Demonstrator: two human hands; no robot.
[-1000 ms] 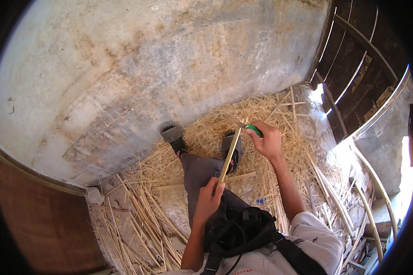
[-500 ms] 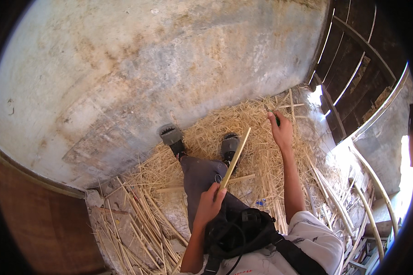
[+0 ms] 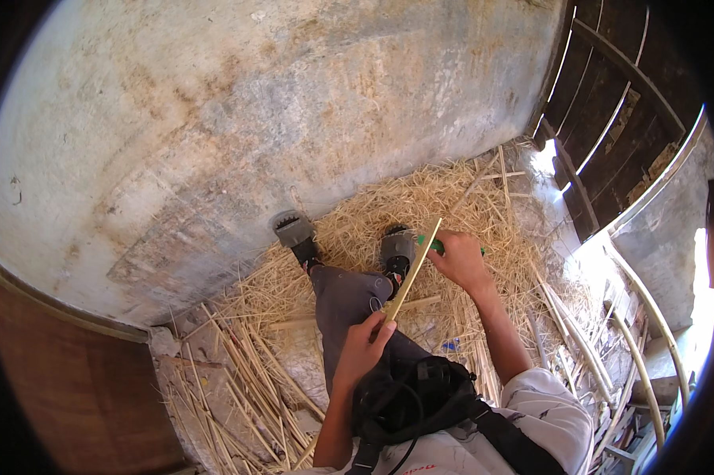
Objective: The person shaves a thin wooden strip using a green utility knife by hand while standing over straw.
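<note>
My left hand [image 3: 365,342] is closed around the lower end of a flat, pale bamboo strip [image 3: 411,279], which slants up and away to the right over my leg. Near the strip's far end, my right hand [image 3: 458,257] grips a green-handled tool [image 3: 437,247]. Green shows on both sides of the strip, so the tool lies across it. Whether it touches the strip I cannot tell, and its working end is too small to make out.
Straw-like shavings [image 3: 365,207] cover the floor around my sandalled feet. Long bamboo strips [image 3: 242,380] lie at left, and poles [image 3: 575,336] at right. A stained wall [image 3: 293,103] rises ahead; dark wooden planks [image 3: 610,119] stand at far right. A brown panel [image 3: 64,380] is at left.
My right hand has come left and nearer with the green-handled tool, from beyond the strip to its far end. My left hand and the strip have barely moved.
</note>
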